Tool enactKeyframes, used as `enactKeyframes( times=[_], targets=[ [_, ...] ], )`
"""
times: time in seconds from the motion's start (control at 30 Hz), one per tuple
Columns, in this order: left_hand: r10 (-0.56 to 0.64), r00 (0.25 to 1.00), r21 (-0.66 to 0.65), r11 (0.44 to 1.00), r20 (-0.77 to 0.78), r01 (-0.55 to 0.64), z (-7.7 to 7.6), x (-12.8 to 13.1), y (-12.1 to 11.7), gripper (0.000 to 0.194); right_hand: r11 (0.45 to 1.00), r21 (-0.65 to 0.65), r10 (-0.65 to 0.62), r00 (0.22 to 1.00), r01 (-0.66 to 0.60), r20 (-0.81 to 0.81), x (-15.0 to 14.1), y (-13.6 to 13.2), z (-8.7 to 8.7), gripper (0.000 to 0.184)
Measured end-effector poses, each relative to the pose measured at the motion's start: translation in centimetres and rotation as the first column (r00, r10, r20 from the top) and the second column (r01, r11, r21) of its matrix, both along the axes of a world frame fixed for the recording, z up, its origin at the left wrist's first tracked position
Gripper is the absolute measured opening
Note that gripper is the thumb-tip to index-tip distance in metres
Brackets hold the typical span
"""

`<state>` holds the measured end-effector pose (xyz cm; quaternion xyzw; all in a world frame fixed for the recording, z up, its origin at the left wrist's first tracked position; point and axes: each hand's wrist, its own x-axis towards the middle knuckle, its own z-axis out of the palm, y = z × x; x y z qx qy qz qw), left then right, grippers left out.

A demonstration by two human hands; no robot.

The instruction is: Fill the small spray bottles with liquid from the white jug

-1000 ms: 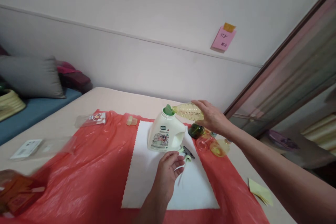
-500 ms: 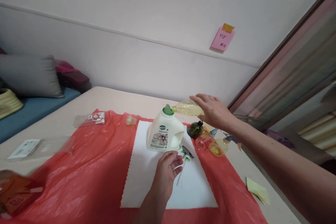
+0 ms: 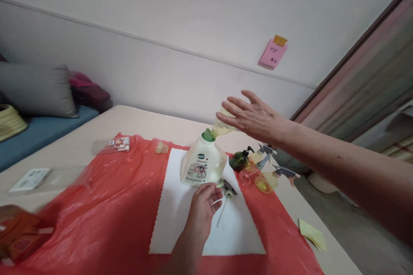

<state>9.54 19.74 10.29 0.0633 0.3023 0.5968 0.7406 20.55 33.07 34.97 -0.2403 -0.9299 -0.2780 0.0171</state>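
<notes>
A white detergent jug (image 3: 200, 161) with a green inner mouth stands upright on a white cloth (image 3: 238, 240). Over its mouth, a clear bottle of yellow liquid (image 3: 222, 127) tilts steeply, neck down at the green opening. My right hand (image 3: 250, 116) grips that bottle, fingers spread along it and hiding most of its body. Low in front of the jug, my left hand (image 3: 204, 206) is half curled with its fingers apart and nothing visible in it; whether it touches the jug I cannot tell. Beside its fingertips lies a spray trigger head (image 3: 229, 189) with a thin tube.
Right of the jug stand a dark green pump bottle (image 3: 238, 161), a pink spray bottle (image 3: 249, 175) and a yellow spray bottle (image 3: 267, 182). Red plastic sheeting (image 3: 122, 206) covers the table. An orange container (image 3: 22, 232) sits at left, a small cap (image 3: 161, 148) behind.
My right hand has risen and tipped the bottle more steeply, its fingers spreading wider. The spray bottles at right show more fully now. My left hand has hardly moved.
</notes>
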Motion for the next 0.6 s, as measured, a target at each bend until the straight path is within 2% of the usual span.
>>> enactKeyframes(
  times=[0.13,0.23,0.3,0.37,0.43,0.5,0.53,0.6],
  targets=[
    [0.000,1.000,-0.004,1.000,0.015,0.000,0.1,-0.1,0.0,0.030,0.998,0.000,-0.056,0.997,0.056,0.060,-0.4,-0.4,0.2,0.060],
    [0.000,1.000,-0.004,1.000,0.019,0.000,0.2,-0.2,0.0,0.029,0.994,0.081,-0.088,0.991,0.080,0.102,-0.3,-0.9,0.0,0.066],
    [0.000,1.000,-0.004,1.000,0.018,0.000,0.1,-0.3,0.0,0.029,0.974,0.182,-0.155,0.983,0.136,0.096,0.5,-1.3,-0.7,0.068],
    [0.001,1.000,0.001,1.000,0.012,-0.001,0.1,-0.4,0.0,0.029,0.940,0.229,-0.262,0.965,0.254,0.002,2.1,-2.0,-2.2,0.066],
    [0.005,1.000,0.021,1.000,-0.015,-0.005,0.1,-0.4,0.0,0.029,0.910,0.133,-0.371,0.913,0.394,-0.168,4.1,-3.2,-5.1,0.065],
    [0.006,0.997,0.060,0.998,-0.080,-0.001,0.1,-0.2,-0.2,0.030,0.876,-0.065,-0.463,0.794,0.478,-0.394,5.8,-5.2,-9.3,0.068],
    [0.007,0.993,0.088,0.996,-0.118,0.004,0.1,-0.1,-0.2,0.033,0.865,-0.176,-0.489,0.710,0.470,-0.508,6.3,-6.4,-11.9,0.071],
    [0.018,0.985,0.185,0.983,-0.169,0.013,0.2,0.3,-0.3,0.044,0.863,-0.361,-0.505,0.564,0.354,-0.653,6.4,-9.2,-17.0,0.078]
  ],
)
